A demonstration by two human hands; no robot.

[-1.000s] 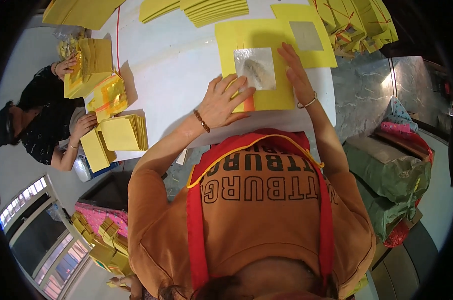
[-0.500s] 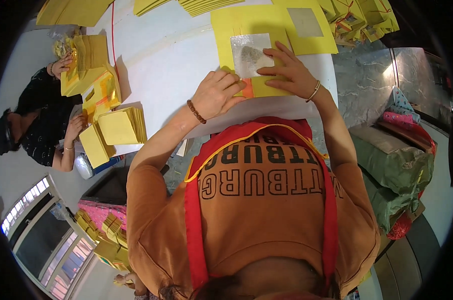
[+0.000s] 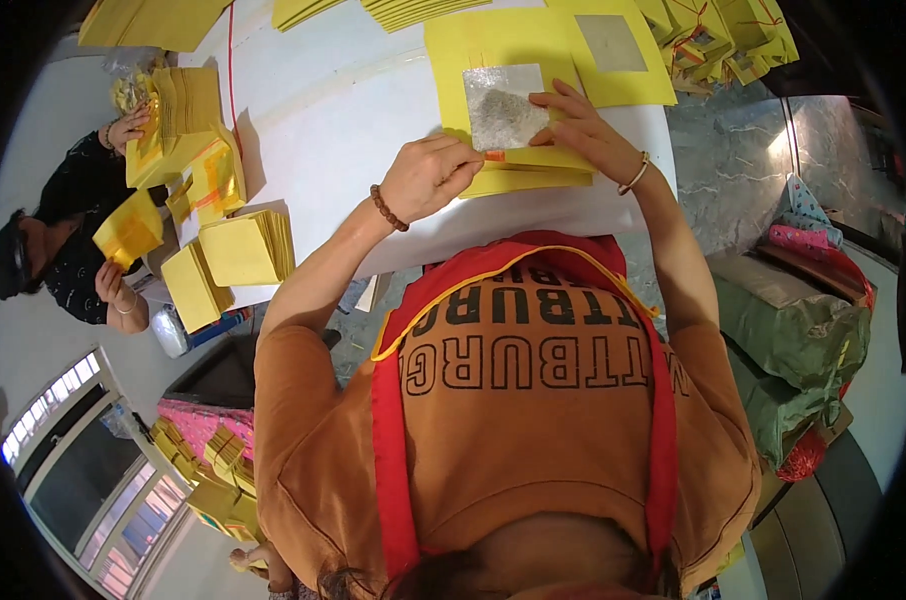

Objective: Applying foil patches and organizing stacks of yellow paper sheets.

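A yellow paper sheet (image 3: 453, 60) lies at the table's near edge, with a silver square (image 3: 488, 85) on it that bears a grey patch. The sheet's near edge is turned up in a narrow fold (image 3: 533, 180), and a sliver of orange (image 3: 494, 156) shows beside the silver square. My left hand (image 3: 431, 178) is closed in a pinch on the fold's left end. My right hand (image 3: 591, 132) rests on the sheet with fingers apart, its fingertips at the silver square's right edge. To the right, another yellow sheet (image 3: 648, 85) carries a grey square.
At the table's left, a co-worker (image 3: 68, 235) holds a yellow paper piece (image 3: 133, 228) beside stacks of yellow paper (image 3: 248, 248). Yellow sheets (image 3: 423, 10) lie along the far edge. Tied yellow bundles (image 3: 718, 45) stand far right; green sacks (image 3: 788, 325) are right of me.
The sheet's near edge has folded up, covering most of the orange strip. My left hand has shifted slightly left. The co-worker has pulled a yellow piece away from the table.
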